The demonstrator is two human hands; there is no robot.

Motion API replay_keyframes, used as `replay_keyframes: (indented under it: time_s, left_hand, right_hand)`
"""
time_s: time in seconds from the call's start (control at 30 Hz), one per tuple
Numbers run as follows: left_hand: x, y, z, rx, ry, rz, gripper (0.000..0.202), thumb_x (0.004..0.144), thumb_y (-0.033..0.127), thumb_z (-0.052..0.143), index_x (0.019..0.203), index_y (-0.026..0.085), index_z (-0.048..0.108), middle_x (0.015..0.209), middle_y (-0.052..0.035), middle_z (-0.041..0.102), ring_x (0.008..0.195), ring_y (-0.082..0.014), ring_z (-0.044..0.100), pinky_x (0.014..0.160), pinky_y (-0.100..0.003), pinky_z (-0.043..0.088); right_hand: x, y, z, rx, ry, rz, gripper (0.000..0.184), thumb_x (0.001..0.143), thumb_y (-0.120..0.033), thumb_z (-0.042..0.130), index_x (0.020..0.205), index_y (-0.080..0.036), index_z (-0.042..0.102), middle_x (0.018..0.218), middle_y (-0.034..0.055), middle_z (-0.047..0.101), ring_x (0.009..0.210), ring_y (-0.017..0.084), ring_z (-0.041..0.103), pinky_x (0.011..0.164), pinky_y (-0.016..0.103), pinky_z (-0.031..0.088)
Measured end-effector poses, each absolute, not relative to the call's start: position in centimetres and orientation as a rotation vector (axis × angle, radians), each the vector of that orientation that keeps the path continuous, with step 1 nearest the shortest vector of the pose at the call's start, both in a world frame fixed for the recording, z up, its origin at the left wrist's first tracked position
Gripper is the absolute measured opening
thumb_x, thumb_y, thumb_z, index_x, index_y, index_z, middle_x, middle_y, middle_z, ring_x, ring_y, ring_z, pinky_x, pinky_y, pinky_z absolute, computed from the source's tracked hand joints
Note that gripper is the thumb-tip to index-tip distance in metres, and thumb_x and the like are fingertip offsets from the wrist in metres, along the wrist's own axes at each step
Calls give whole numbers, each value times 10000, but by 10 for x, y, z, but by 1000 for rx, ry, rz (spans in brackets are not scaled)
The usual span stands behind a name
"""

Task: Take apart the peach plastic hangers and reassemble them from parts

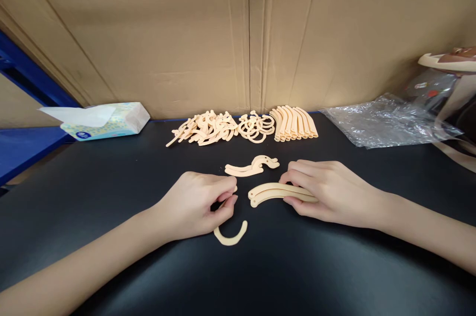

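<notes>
containers first: we had a tissue pack [137,120] far left, white tissue [84,116] pulled out of its top, and a clear bag [386,120] far right, crinkled and lying flat-ish; couldn't tell if it held anything.

our left hand [204,202] had thumb and forefinger nearly closed, pinching the hook [230,241]; its curved end showed below the thumb, the rest mostly hidden. our right hand [320,189] was part closed on two bars [275,192], thumb on the near side, fingers over the far side, free ends pointing at the left hand, not touching it.

bars were long, gently bent, round-ended, with small end holes. all parts looked like smooth pale peach plastic. short set [245,168] lay just beyond the hands, curved bit with holes at its right end. behind that, left to right: loose pile [208,127], hook heap [256,127], neat bar row [295,122]. table [111,187] was matte black, cardboard [148,33] behind.

pack had a blue oval logo, too small for us to read.
</notes>
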State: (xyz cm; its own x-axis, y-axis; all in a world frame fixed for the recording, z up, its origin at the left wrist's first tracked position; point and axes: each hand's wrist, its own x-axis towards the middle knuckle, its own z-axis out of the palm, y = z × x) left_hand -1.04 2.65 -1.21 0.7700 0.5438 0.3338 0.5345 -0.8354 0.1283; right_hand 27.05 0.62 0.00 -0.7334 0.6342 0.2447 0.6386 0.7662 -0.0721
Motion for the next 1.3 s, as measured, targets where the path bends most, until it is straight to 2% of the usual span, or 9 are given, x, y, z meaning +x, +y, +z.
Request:
replay_keyframes:
  time_s: [0.4,0.67,0.87,1.0,1.13,1.3]
  left_hand:
    - [-7,24,-11,2968,953,619,282,840,139,467,665,207,257,523,82,345,441,-79,302,456,-235,198]
    - [-8,25,-10,2948,1051,647,297,904,212,489,640,196,356,519,82,421,433,-64,374,460,-223,216]
    - [-9,28,-11,2888,1055,687,341,952,253,472,630,195,376,504,81,414,416,-65,367,449,-225,230]
    - [-11,25,-8,2913,817,696,324,952,234,493,657,204,360,529,78,395,446,-74,366,462,-230,264]
    - [-10,16,-1,3035,480,609,253,911,344,544,726,209,438,582,53,437,481,-110,355,448,-278,279]
    - [-8,9,3,3122,460,412,177,874,311,538,745,194,509,581,37,470,479,-129,376,433,-302,298]
  right_hand:
    - [274,9,-5,-990,-2699,-36,220,984,-321,462,1025,-176,622,852,23,612,717,142,595,626,270,415]
    - [274,14,-5,-995,-2693,-72,224,983,-329,464,1017,-180,628,843,20,611,712,144,597,623,271,412]
    - [275,14,-5,-1010,-2693,-62,256,992,-370,456,1036,-187,629,854,22,622,726,145,599,627,271,412]
    - [275,13,-6,-1011,-2694,-59,282,993,-401,456,1054,-187,629,871,28,634,749,151,614,645,271,420]
    - [276,13,-3,-1043,-2595,-107,374,986,-476,452,1061,-158,634,845,39,651,739,162,627,649,279,434]
    - [280,16,3,-1182,-2389,-123,348,1012,-400,410,992,-157,658,768,32,667,711,161,637,640,277,441]
